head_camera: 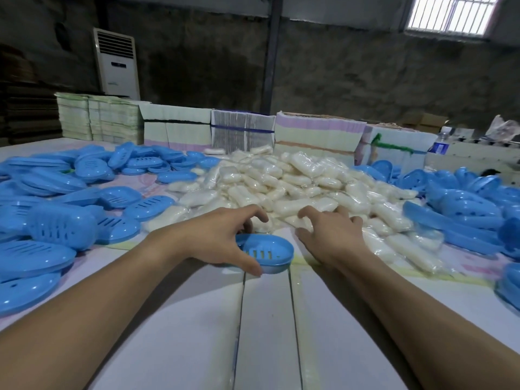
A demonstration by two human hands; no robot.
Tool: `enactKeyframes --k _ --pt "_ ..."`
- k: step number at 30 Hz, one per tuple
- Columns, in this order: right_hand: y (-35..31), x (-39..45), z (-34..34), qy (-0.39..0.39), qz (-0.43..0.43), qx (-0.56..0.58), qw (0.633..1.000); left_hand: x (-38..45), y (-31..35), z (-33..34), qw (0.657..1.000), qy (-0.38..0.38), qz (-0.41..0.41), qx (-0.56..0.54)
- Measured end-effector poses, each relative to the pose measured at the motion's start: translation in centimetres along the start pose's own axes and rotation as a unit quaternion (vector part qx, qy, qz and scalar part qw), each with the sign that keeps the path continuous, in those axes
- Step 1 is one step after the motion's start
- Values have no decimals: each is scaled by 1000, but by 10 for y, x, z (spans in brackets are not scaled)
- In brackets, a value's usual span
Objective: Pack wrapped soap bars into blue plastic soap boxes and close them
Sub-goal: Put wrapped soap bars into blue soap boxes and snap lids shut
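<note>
An open blue soap box half [270, 253] with drain slots lies on the table in front of me. My left hand [222, 237] grips its near-left rim, thumb at the front edge and fingers curved over the far side. My right hand [329, 232] hovers just right of the box, fingers loosely curled over the near edge of a big heap of white wrapped soap bars [298, 187]; it holds nothing that I can see.
Piles of blue box halves [56, 198] cover the left side, with more blue box halves [467, 209] on the right. Stacks of flat cartons [242, 130] line the far edge. A water bottle [440, 144] stands far right. White table boards [267, 319] lie near me.
</note>
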State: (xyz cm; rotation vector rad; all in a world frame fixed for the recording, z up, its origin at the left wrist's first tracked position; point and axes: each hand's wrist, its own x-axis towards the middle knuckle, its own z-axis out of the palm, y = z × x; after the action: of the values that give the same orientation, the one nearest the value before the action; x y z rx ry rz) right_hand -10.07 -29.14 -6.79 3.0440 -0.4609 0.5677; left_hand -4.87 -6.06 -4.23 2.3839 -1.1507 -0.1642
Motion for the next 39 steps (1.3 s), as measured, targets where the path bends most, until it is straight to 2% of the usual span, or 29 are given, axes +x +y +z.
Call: enactKeyframes --k 2,4,7,9,12,16,19,23,27,34,37,39 --pt "1 2 -5 23 -7 50 998 4 1 7 999 25 -2 -39" --pt "6 1 -14 44 -25 152 987 7 0 14 996 48 -7 -72" --pt "15 -5 -36 68 -88 330 937 10 -2 19 994 62 -16 -85" --pt "16 -11 -49 32 -143 384 911 10 -4 21 992 69 -24 -105" --pt "5 -19 -48 -40 -206 335 918 10 -4 21 989 71 -28 -124" --pt "-12 -25 -30 -56 -228 298 925 10 -3 20 992 63 -18 -112" --pt "-13 -23 -26 -83 -214 315 921 10 -3 20 992 68 -14 -110" --pt "4 -15 -38 -66 -169 344 921 10 -2 21 993 68 -16 -94" --pt "6 -16 -37 -91 -152 350 920 10 -1 22 994 65 -10 -92" --pt "9 -13 -40 -66 -136 341 928 12 1 27 992 86 6 -95" --pt "33 4 -47 9 -62 296 953 14 3 36 990 91 21 -102" --pt "60 18 -54 71 37 177 981 17 4 41 990 91 28 -101"
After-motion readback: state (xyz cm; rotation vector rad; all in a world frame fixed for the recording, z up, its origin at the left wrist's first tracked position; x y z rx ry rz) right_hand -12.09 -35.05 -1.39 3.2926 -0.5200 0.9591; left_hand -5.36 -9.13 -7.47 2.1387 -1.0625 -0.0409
